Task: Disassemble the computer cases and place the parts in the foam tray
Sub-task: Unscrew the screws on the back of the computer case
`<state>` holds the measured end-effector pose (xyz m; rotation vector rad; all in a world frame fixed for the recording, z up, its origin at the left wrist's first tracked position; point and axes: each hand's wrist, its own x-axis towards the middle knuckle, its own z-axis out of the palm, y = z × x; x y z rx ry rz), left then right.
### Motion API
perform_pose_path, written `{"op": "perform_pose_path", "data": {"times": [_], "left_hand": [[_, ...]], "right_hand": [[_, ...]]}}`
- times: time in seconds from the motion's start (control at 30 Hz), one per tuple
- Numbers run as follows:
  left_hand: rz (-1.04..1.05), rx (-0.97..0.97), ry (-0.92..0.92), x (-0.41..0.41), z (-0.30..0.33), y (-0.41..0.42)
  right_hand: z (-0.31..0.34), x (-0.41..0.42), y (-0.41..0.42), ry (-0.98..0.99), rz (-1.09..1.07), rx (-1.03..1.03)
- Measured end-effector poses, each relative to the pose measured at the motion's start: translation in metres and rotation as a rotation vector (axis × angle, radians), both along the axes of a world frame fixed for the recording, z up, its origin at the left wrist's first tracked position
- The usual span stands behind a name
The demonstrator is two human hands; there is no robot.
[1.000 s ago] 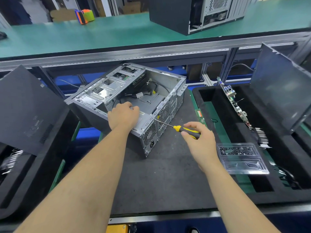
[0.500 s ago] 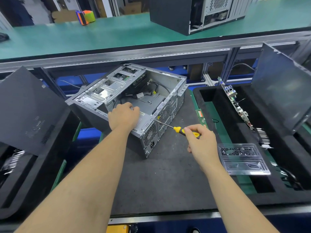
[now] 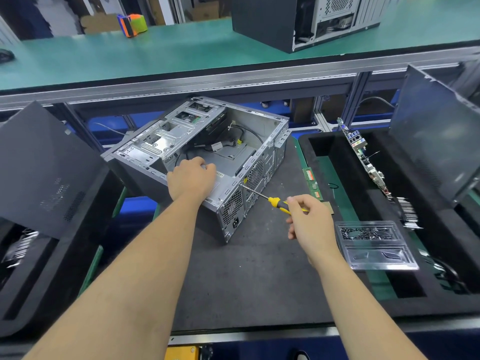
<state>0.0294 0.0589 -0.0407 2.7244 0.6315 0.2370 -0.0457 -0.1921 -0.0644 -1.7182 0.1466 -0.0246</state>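
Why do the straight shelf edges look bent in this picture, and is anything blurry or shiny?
Head view: the wide-angle lens bows the long metal rail and stretches both forearms at the bottom. The computer case and the screwdriver in the right hand are sharp; the left hand too. The clear plastic tray catches soft glare. Far background is slightly soft.

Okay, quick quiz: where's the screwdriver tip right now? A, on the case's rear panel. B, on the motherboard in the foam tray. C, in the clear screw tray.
A: the screwdriver, held by the right hand, has its tip against the rear panel of the open computer case.
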Motion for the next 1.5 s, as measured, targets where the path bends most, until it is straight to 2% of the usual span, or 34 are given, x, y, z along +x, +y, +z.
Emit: {"op": "perform_pose_path", "data": {"times": [0.13,0.33,0.43,0.53,0.6,0.73,0.93,1.03,1.13,1.23,1.5], "left_hand": [[-0.005,0.002,-0.006,0.000,0.000,0.000],[-0.004,0.013,0.000,0.001,-0.001,0.000],[-0.003,0.023,0.002,0.001,-0.001,0.000],[-0.007,0.029,0.010,0.001,-0.002,0.000],[-0.008,0.029,0.014,0.002,-0.002,0.000],[-0.011,0.031,0.008,0.002,-0.003,0.001],[-0.012,0.040,0.008,0.003,-0.003,0.003],[-0.012,0.042,0.008,0.004,-0.004,0.003],[-0.010,0.036,0.004,0.004,-0.004,0.003],[-0.008,0.026,0.001,0.004,-0.004,0.003],[-0.014,0.022,-0.007,0.004,-0.004,0.003]], "right_hand": [[-0.001,-0.003,0.000,-0.124,-0.008,-0.007],[-0.006,-0.005,-0.002,-0.103,0.034,0.026],[-0.002,-0.003,0.002,0.003,0.021,0.081],[-0.003,0.002,0.001,0.113,0.037,-0.001],[-0.002,0.003,0.000,0.057,0.043,-0.065],[0.001,0.002,-0.002,-0.078,-0.005,-0.052],[0.001,-0.004,0.000,-0.155,-0.025,-0.100],[0.001,-0.004,0.003,-0.057,-0.020,-0.090],[0.001,0.000,0.003,0.066,0.017,-0.188],[0.001,-0.002,0.000,-0.049,0.010,-0.249],[0.006,-0.005,-0.001,-0.178,-0.020,-0.146]]}}
